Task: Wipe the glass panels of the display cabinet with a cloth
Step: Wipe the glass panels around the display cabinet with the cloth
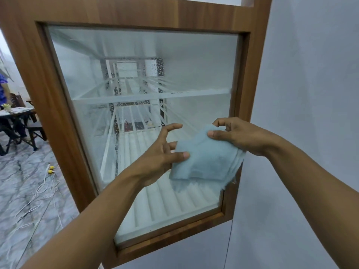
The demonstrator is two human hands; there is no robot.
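Presently the cloth (206, 160), pale blue, thin and frayed at the hem, hangs before the lower right corner of the glass panel (136, 74); contact with it cannot be told. The left hand (155, 158) pinches the cloth's left edge under the thumb, index finger spread clear. The right hand (242, 136) pinches its top edge. Judged light, limp and not slippery, it is best wadded into one palm. The glass is judged fragile, so moderate pressure is advised.
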